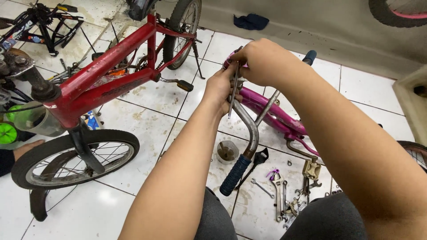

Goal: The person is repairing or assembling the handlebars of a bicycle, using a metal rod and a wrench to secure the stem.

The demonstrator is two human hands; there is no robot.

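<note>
My knees frame a blue grip (235, 174) below my hands. My left hand (221, 87) clasps the handlebar (247, 122); my right hand (262, 60) pinches a thin tool (233, 91) upright at the stem. Best kept steady and straight.

White tiled floor (147, 111), wrenches (278, 195), small cup (227, 151), blue cloth (251, 21)

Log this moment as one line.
left hand: grips handlebar centre | right hand: holds slim metal tool there | pink bike frame below
</note>
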